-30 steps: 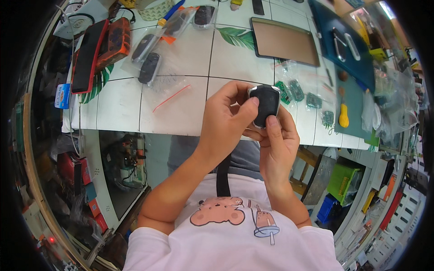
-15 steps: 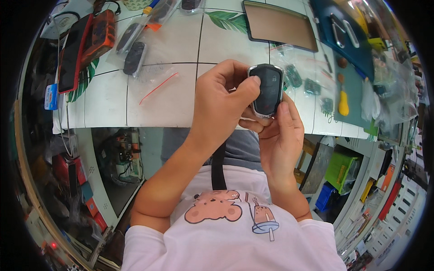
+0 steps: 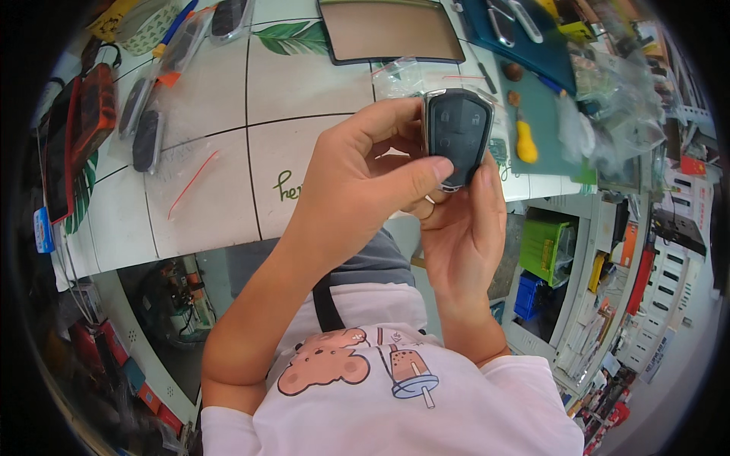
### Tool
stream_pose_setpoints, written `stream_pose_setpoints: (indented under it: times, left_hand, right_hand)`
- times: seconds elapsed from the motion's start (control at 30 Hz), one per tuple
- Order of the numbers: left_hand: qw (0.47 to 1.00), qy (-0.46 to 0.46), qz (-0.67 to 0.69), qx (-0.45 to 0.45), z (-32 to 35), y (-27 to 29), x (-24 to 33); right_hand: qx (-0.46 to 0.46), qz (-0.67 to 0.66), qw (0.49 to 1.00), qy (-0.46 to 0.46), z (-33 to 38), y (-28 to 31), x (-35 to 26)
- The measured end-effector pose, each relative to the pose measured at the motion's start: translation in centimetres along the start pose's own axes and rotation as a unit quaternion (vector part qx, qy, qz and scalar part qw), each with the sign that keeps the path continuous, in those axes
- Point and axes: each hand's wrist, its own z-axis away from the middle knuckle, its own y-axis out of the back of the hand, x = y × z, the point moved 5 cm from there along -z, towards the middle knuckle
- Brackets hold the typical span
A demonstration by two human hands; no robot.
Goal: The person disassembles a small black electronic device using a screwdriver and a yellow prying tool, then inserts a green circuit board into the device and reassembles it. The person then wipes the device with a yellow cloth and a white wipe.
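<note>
A dark car key fob (image 3: 461, 121) with a silver rim is held upright above the table's near edge, its button face toward me. My left hand (image 3: 361, 171) grips it from the left side, and the thumb presses on its lower buttons. The fingers of that hand are behind the fob and partly hidden. From below and the right, my right hand (image 3: 465, 216) holds the same fob, with its thumb along the lower right edge. The back of the fob is out of sight.
On the tiled-pattern table (image 3: 285, 148) lie a dark-rimmed tray (image 3: 391, 32), bagged key fobs (image 3: 147, 141), a red strip (image 3: 193, 185) and a yellow-handled tool (image 3: 525, 143) on a green mat. At the left are a red-edged phone (image 3: 61, 152) and an orange-black device (image 3: 94, 110).
The view has turned, so the table's things appear farther left. My left thumb has slid from the fob's upper part down to its lower buttons. Both hands still hold the fob.
</note>
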Motion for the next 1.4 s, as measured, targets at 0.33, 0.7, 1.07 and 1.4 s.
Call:
stream_pose_setpoints:
  times: [0.33,0.7,1.07,1.4]
  left_hand:
    - [0.98,-0.157,-0.124,-0.026,-0.2,-0.6,1.7]
    - [0.986,-0.16,-0.042,-0.01,-0.3,0.6,2.1]
    - [0.956,-0.13,-0.203,0.165,0.8,3.1,1.7]
    - [0.728,-0.258,-0.624,0.118,5.0,6.5,4.9]
  right_hand:
    - [0.001,0.051,0.998,0.028,0.9,-0.5,-0.5]
    - [-0.035,0.056,0.998,0.014,1.4,-1.4,0.0]
    - [0.033,-0.055,0.995,-0.071,1.3,0.1,0.6]
    - [-0.057,0.102,0.971,-0.208,-0.7,-1.0,4.1]
